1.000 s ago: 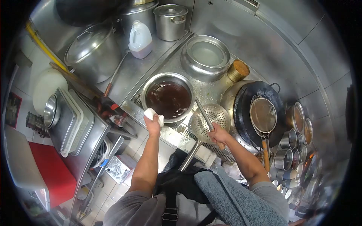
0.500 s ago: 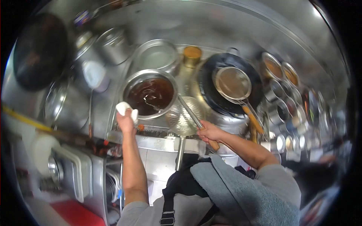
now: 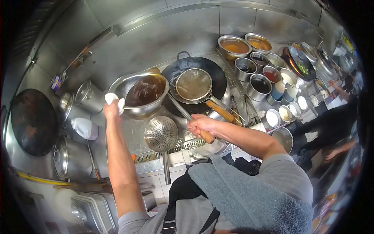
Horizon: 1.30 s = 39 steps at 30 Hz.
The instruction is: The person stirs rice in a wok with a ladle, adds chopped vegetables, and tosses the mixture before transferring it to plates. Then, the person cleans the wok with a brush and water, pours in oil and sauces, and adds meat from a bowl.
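Note:
A steel bowl (image 3: pixel 120 87) of dark brown liquid is tilted to the right, its right rim beside the black wok (image 3: pixel 214 70). My left hand (image 3: pixel 112 110) grips a white cloth (image 3: pixel 110 97) against the bowl's left rim. Closed round the wooden end of a metal-shafted handle (image 3: pixel 182 108) is my right hand (image 3: pixel 200 125); the shaft reaches up to the bowl's right side. A round mesh strainer (image 3: pixel 193 84) with a wooden handle lies over the wok. Below the bowl, a perforated ladle (image 3: pixel 161 133) rests on the stove top.
Steel pots of sauces (image 3: pixel 259 86) and two bowls of orange liquid (image 3: pixel 235 46) stand right of the wok. Lidded pots (image 3: pixel 68 158) and a plastic jug (image 3: pixel 85 128) are at the left. Another person's dark-clothed body (image 3: pixel 331 124) is at the far right.
The bowl has lifted, moved right toward the wok and tilted, with both hands following. The view has turned right, showing more sauce pots and the other person.

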### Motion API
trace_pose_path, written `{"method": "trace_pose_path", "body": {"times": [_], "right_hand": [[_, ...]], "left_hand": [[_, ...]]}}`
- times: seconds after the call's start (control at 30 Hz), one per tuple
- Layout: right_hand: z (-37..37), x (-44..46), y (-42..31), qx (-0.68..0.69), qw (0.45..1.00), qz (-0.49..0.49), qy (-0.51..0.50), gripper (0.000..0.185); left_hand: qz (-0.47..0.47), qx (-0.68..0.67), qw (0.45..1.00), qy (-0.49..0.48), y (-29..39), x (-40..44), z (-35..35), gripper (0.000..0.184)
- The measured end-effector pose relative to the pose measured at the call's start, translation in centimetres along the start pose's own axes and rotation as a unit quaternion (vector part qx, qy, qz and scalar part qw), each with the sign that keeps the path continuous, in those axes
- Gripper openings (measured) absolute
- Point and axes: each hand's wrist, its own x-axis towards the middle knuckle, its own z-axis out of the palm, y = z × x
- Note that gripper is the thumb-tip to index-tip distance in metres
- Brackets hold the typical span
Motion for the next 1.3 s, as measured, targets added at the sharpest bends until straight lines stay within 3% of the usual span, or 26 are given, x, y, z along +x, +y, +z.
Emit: {"method": "trace_pose_path", "body": {"times": [0.17, 0.3, 0.7, 1.03, 1.13, 1.2, 1.3], "right_hand": [[-2.8, -0.9, -0.6, 0.093, 0.995, 0.025, -0.039, 0.019], [-4.5, -1.6, -0.7, 0.129, 0.990, 0.026, -0.050, 0.024], [-7.0, -0.9, -0.3, 0.223, 0.967, 0.065, -0.100, 0.028], [-8.6, 1.0, 0.5, 0.242, 0.964, 0.038, -0.108, 0.028], [-8.0, 1.7, 0.4, 0.206, 0.973, 0.021, -0.101, 0.025], [-7.2, 1.7, -0.2, 0.130, 0.991, -0.008, -0.028, 0.021], [-7.4, 2.7, -0.4, 0.128, 0.990, -0.035, -0.039, 0.018]], "left_hand": [[-0.012, 0.183, 0.983, 0.001, 4.9, 0.3, 6.1, 0.042], [0.018, 0.225, 0.974, -0.001, 4.2, 3.3, 9.5, 0.042], [0.016, 0.340, 0.940, -0.004, 7.8, 1.4, 16.2, 0.039], [0.078, 0.496, 0.865, 0.007, 14.3, -5.1, 21.5, 0.041], [0.117, 0.519, 0.847, 0.006, 16.3, -6.3, 22.7, 0.040], [0.137, 0.527, 0.839, 0.012, 17.5, -6.5, 23.6, 0.039], [0.179, 0.560, 0.809, 0.011, 19.4, -6.9, 24.6, 0.039]]}}
